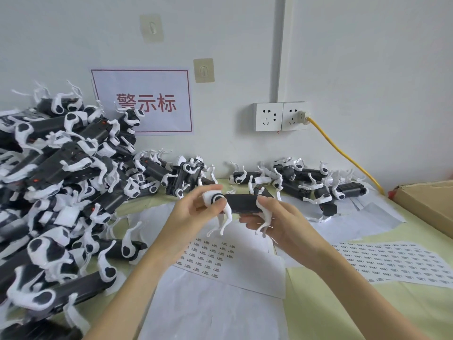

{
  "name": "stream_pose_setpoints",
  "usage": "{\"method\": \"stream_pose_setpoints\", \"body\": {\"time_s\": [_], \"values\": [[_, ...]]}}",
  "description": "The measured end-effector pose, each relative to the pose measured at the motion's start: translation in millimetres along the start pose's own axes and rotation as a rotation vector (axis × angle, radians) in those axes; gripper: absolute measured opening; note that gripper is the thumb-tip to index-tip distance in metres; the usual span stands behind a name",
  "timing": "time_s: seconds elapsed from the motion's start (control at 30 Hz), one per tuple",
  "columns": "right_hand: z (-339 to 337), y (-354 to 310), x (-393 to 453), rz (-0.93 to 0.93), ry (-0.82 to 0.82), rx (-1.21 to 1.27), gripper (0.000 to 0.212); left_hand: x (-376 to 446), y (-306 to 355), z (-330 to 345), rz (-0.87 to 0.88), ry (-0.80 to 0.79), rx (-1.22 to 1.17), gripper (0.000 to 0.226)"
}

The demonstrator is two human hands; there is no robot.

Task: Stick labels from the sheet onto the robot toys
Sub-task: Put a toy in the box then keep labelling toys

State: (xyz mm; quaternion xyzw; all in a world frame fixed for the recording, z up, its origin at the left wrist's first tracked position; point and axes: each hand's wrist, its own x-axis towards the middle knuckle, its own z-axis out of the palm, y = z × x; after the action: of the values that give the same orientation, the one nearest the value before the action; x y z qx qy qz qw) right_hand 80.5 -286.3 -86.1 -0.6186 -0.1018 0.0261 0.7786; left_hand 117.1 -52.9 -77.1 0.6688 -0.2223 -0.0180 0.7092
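Note:
A black robot dog toy (241, 203) with white legs is held in the air above the table, legs pointing down. My left hand (193, 212) grips its left end, fingers curled round the white hip. At its right end, my right hand (277, 223) holds the body from below, thumb on top. Under my hands lies a partly used label sheet (208, 253). A fuller label sheet (397, 262) lies to the right.
A large pile of robot toys (56, 192) fills the left side. A smaller group of toys (306, 182) lies along the wall. White backing papers (215, 312) cover the yellow-green table (367, 312). A cardboard box (431, 204) stands right; a yellow cable (343, 153) runs from the wall socket.

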Motion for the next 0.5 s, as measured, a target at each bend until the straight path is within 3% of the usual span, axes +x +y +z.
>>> {"method": "stream_pose_setpoints", "body": {"time_s": [0.13, 0.23, 0.33, 0.5], "values": [[3, 2, -2, 0.037, -0.027, -0.099, 0.054, 0, 3, 13, -0.026, 0.169, -0.069, 0.051], [0, 5, -4, 0.012, -0.140, -0.179, 0.048, -2, 5, 12, 0.053, 0.204, -0.004, 0.055], [-6, 1, -7, -0.062, -0.162, -0.333, 0.049, -5, 8, -5, 0.172, 0.062, 0.158, 0.056], [-7, -1, -6, -0.306, -0.003, -0.613, 0.065, -4, 6, -27, 0.205, -0.139, 0.446, 0.076]]}}
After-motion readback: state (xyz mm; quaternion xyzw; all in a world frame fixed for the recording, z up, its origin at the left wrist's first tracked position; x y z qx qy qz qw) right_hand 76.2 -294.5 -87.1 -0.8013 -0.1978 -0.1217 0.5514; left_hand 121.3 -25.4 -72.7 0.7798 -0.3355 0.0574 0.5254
